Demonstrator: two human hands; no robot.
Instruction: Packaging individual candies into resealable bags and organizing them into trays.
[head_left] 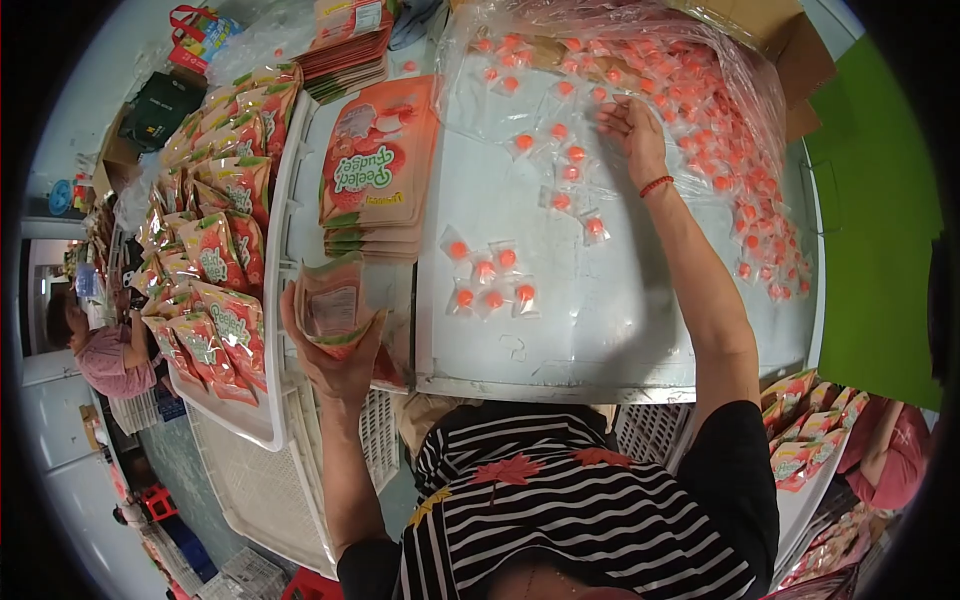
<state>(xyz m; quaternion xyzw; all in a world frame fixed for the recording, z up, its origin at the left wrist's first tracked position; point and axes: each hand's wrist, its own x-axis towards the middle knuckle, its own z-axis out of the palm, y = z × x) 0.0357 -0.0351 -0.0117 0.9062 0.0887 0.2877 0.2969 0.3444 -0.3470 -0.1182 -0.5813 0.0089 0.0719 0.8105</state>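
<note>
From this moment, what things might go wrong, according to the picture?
The pouch might slip, being held only by the left hand. The wrapped candies near the right edge of the table could fall if the right hand sweeps that way. The overlapping filled pouches in the white tray may slide.

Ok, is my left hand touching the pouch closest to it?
Touching: the head view shows your left hand gripping the pouch, fingers along its left side and thumb against its right.
</note>
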